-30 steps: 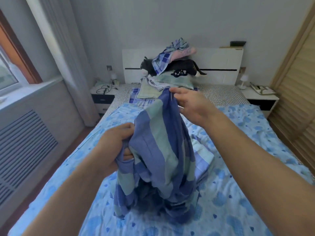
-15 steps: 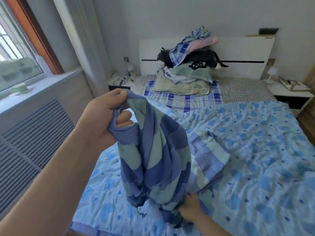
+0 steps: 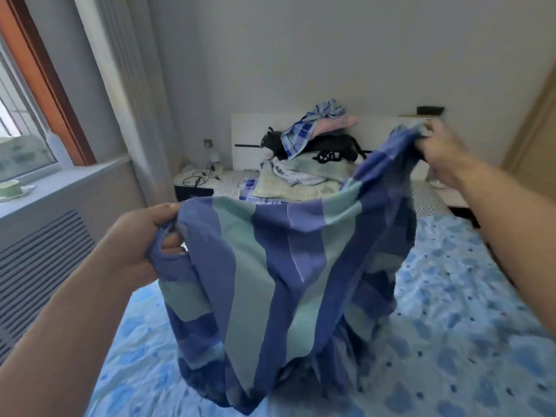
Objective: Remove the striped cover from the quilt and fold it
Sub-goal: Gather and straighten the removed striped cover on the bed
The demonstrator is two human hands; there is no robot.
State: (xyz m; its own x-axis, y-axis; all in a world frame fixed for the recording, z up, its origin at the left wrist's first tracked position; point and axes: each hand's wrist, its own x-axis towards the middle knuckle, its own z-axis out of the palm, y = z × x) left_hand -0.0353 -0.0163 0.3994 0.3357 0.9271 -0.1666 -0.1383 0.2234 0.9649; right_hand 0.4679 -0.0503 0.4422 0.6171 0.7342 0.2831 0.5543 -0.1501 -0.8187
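The striped cover (image 3: 270, 272), in blue and pale green bands, hangs spread between both hands above the bed. My left hand (image 3: 141, 239) grips one bunched corner at the left. My right hand (image 3: 442, 152) grips the opposite corner, raised high at the right. The cover's lower part sags in folds down onto the light blue patterned quilt (image 3: 451, 341), which lies flat across the bed.
A pile of pillows, checked cloths and a black plush toy (image 3: 316, 152) is stacked at the white headboard (image 3: 249, 127). A nightstand with cables (image 3: 198, 179) stands at the left, another at the right. A window sill and radiator grille (image 3: 39, 251) run along the left wall.
My right hand has come up from the cover's bottom edge to high at the right, pulling a corner with it. The cover now hangs spread wide instead of bunched.
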